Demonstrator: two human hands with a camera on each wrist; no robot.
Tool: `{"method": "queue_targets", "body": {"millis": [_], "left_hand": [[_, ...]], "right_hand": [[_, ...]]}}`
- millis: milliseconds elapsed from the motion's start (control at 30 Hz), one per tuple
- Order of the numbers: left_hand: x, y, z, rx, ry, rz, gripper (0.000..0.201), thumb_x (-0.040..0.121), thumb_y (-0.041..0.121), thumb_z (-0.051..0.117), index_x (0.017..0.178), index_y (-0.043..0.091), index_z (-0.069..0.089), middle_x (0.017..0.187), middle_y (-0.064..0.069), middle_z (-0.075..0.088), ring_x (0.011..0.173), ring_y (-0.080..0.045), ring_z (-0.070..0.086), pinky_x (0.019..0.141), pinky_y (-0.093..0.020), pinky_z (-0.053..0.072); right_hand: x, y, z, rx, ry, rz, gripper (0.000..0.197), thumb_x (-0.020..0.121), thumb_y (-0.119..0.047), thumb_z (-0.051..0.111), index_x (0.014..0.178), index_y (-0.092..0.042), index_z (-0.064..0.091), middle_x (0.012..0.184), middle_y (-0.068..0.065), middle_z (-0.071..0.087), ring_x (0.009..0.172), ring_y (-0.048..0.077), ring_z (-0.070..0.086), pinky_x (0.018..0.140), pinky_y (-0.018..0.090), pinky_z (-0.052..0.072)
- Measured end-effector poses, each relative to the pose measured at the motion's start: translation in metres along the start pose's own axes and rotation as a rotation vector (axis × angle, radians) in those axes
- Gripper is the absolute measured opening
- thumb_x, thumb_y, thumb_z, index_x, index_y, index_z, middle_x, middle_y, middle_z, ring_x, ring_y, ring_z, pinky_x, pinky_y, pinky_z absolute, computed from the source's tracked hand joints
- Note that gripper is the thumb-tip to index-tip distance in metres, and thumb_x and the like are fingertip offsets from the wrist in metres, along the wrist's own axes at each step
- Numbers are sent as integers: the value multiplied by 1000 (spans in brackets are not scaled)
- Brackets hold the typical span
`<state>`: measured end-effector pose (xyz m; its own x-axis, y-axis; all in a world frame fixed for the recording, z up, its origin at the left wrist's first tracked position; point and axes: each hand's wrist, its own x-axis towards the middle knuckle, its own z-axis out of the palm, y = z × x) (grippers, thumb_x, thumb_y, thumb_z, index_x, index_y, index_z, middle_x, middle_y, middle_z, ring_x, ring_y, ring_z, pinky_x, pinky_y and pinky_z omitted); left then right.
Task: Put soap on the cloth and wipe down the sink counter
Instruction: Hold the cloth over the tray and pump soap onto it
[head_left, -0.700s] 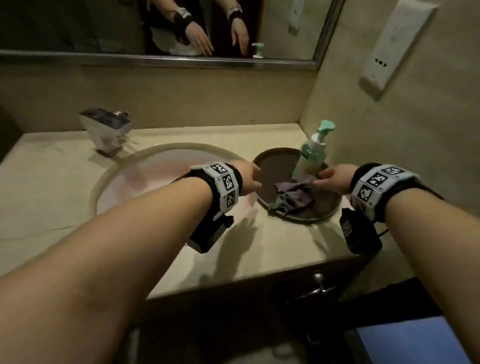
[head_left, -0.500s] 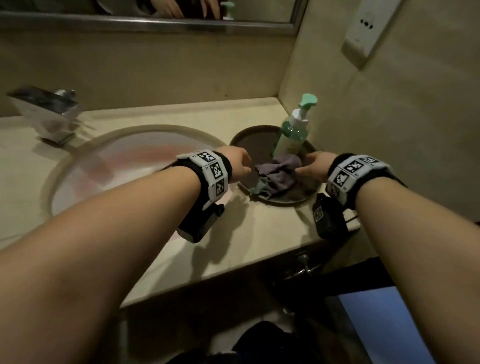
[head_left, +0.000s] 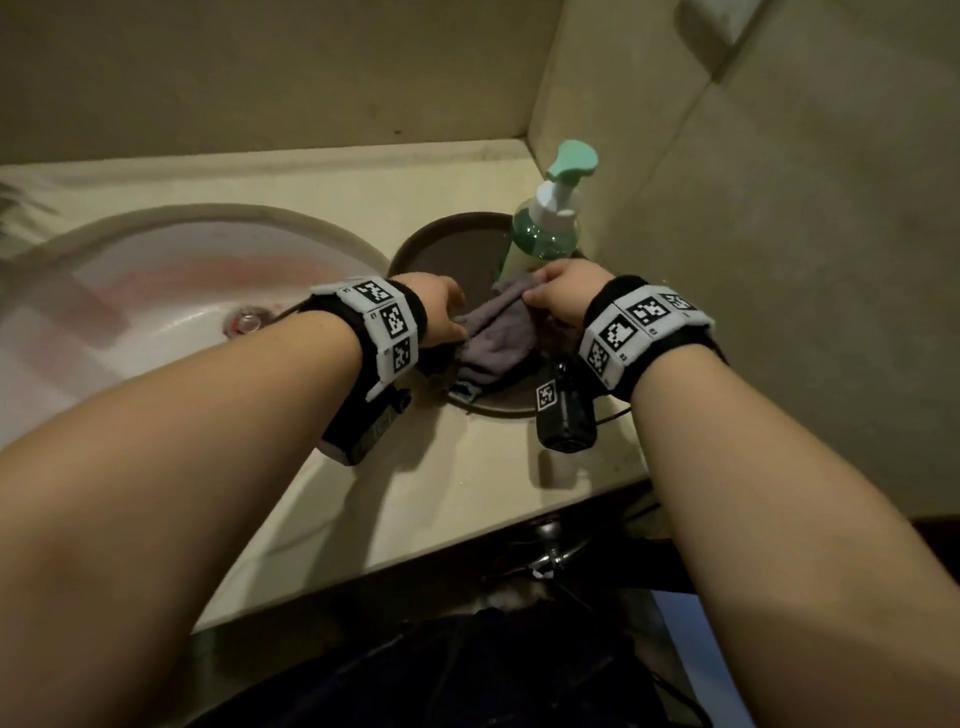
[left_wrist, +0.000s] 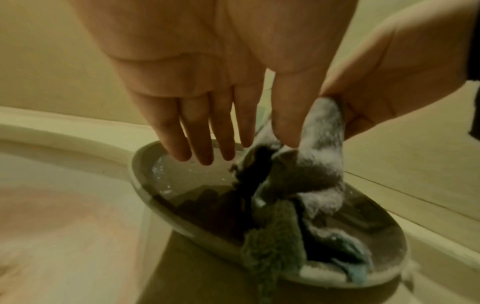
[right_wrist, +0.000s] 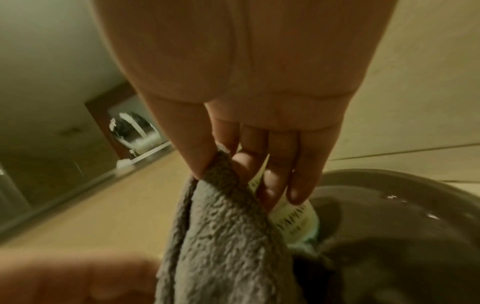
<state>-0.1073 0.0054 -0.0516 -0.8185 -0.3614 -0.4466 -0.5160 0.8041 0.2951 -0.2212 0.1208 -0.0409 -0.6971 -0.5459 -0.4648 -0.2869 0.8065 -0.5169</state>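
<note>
A grey cloth (head_left: 498, 343) lies bunched in a round dark tray (head_left: 447, 249) on the counter, right of the basin. My right hand (head_left: 558, 293) pinches the cloth's upper edge between thumb and fingers (right_wrist: 205, 162) and holds that edge raised (right_wrist: 221, 236). My left hand (head_left: 444, 312) hovers at the cloth's left side with straight fingers (left_wrist: 205, 148); its index finger touches the raised fold (left_wrist: 306, 170). A green pump soap bottle (head_left: 543, 239) stands upright at the back right of the tray, just behind my right fingers (right_wrist: 296, 220).
The tray's bare floor (left_wrist: 182, 176) looks wet. A pale oval sink basin (head_left: 171, 291) with its drain (head_left: 244, 319) fills the left. Beige counter (head_left: 467, 467) runs to the front edge. A tiled wall (head_left: 779, 260) stands close on the right.
The head view has tilted down, so mirror and tap are out of frame. Both hands have closed in on the cloth; the right hand now pinches its upper edge.
</note>
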Motion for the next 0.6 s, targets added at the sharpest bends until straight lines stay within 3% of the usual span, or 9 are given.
{"method": "queue_targets", "body": {"millis": [67, 133, 167, 233, 300, 367, 467, 533, 600], "left_hand": [[6, 1, 3, -74, 7, -23, 55, 87, 37, 61, 137, 18, 48, 135, -3, 57, 123, -22, 55, 99, -28, 43], [9, 0, 2, -210, 28, -34, 57, 84, 37, 65, 135, 17, 50, 135, -2, 58, 123, -20, 56, 102, -28, 44], [9, -1, -1, -268, 49, -35, 56, 83, 37, 66, 134, 18, 51, 134, -1, 59, 122, -19, 57, 102, -26, 44], [9, -1, -11, -344, 111, -37, 47, 84, 34, 66, 127, 18, 57, 127, 0, 63, 119, -18, 59, 96, -21, 41], [7, -1, -22, -376, 159, -24, 34, 86, 31, 64, 117, 17, 63, 115, -3, 67, 114, -20, 61, 95, -24, 43], [3, 0, -30, -387, 195, -2, 25, 90, 28, 58, 110, 15, 64, 102, -5, 64, 110, -25, 60, 94, -29, 44], [-4, -1, -38, -560, 314, 0, 8, 95, 22, 50, 97, 19, 57, 101, -10, 64, 96, -24, 62, 90, -31, 48], [-11, -1, -44, -780, 379, -14, 14, 98, 18, 44, 85, 21, 49, 99, -12, 63, 94, -27, 65, 92, -42, 53], [-18, 1, -51, -934, 395, -7, 24, 99, 16, 39, 78, 24, 44, 98, -15, 60, 92, -33, 66, 91, -51, 53]], "right_hand": [[1, -5, -4, 121, 22, -76, 30, 93, -10, 52, 122, -5, 57, 79, -2, 55, 70, 11, 51, 64, 18, 42], [-5, -10, -7, 209, 49, -144, 31, 94, -8, 48, 125, -9, 55, 73, -8, 51, 62, 4, 47, 58, 15, 40], [-9, -11, -10, 247, 59, -174, 32, 95, -8, 46, 126, -11, 54, 77, -8, 53, 66, 5, 50, 60, 16, 43], [-19, -13, -15, 335, 80, -240, 33, 97, -8, 43, 129, -12, 54, 94, -3, 58, 85, 11, 56, 78, 24, 48], [-30, -15, -18, 403, 110, -309, 34, 98, -5, 40, 130, -10, 53, 107, 2, 56, 101, 12, 53, 94, 24, 43], [-36, -16, -20, 435, 138, -349, 35, 98, -4, 40, 131, -9, 52, 115, 6, 59, 107, 11, 52, 101, 25, 40], [-42, -15, -23, 504, 162, -361, 35, 97, -11, 45, 131, -14, 53, 123, 10, 62, 112, 18, 57, 106, 33, 42], [-45, -12, -24, 497, 156, -342, 38, 95, -16, 52, 132, -18, 51, 110, 7, 64, 104, 17, 60, 99, 30, 47], [-46, -11, -20, 481, 145, -316, 41, 91, -15, 58, 132, -17, 51, 83, -2, 57, 81, 11, 57, 87, 26, 47]]}}
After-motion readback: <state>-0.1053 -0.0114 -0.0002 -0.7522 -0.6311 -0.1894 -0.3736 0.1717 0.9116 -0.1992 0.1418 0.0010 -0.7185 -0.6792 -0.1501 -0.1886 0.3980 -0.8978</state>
